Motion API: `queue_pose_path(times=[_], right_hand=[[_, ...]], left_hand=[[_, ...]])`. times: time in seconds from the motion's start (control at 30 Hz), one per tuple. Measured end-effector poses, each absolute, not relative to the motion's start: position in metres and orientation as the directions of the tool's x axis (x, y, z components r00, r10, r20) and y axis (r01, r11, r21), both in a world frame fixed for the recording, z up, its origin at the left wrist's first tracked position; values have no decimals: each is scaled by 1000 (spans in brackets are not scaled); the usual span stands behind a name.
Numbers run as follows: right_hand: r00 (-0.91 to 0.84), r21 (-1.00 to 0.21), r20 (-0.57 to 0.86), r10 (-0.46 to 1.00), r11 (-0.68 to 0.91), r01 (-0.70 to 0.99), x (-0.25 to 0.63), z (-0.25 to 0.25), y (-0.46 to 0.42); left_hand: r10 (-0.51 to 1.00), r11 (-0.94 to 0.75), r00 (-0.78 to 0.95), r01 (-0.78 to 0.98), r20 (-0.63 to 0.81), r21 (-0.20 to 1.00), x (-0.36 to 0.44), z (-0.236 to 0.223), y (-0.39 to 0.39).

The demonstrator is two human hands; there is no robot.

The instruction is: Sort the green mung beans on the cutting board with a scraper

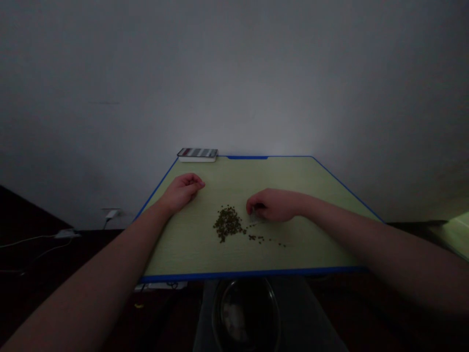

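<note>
Green blue-edged board (190,252) | glass bowl (245,313) below its 6 o'clock edge | dark seed pile (227,223) mid-board | left hand (182,191) at pile's 10 o'clock, fingers loosely curled, empty | right hand (273,205) at pile's 3 o'clock, fingers curled over pale scrap (255,217), cannot tell if grasped

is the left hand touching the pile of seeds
No, the left hand rests on the green board, apart from the pile of seeds.

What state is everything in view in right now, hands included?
left hand, resting on the board, fingers loosely curled, nothing visibly held
right hand, down on the board beside the seeds, fingers curled
small pale bit, under the right fingertips, unclear what it is
small dark seeds, loose heap, strays trailing right
green board with blue edging, flat
glass bowl, below the near edge, contents unclear
</note>
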State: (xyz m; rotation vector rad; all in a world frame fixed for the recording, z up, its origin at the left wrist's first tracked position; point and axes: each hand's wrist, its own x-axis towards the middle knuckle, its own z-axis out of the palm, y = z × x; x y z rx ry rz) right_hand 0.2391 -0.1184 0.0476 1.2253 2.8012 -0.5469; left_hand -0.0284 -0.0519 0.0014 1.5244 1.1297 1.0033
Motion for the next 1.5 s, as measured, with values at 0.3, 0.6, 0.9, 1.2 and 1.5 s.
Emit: queue_pose_path(times=[0.3, 0.6, 0.9, 1.2, 1.5], right_hand=[[-637, -290, -91, 765, 592, 752, 231, 40, -134], [-652, -314, -145, 744, 590, 744, 230, 49, -165], [-349, -307, -72, 935, 312, 899, 273, 40, -188], [-320, -326, -105, 942, 272, 906, 255, 38, -205], [-362, -362, -127, 924, 297, 884, 235, 38, -227]], left_hand=[[972, -137, 216, 216, 89, 967, -30, -1, -51], [974, -116, 216, 207, 71, 971, -29, 1, -51], [968, -149, 232, 225, 96, 963, -29, 0, -51], [966, -151, 237, 208, 100, 966, -30, -2, -50], [966, -148, 241, 215, 94, 965, -30, -2, -50]])
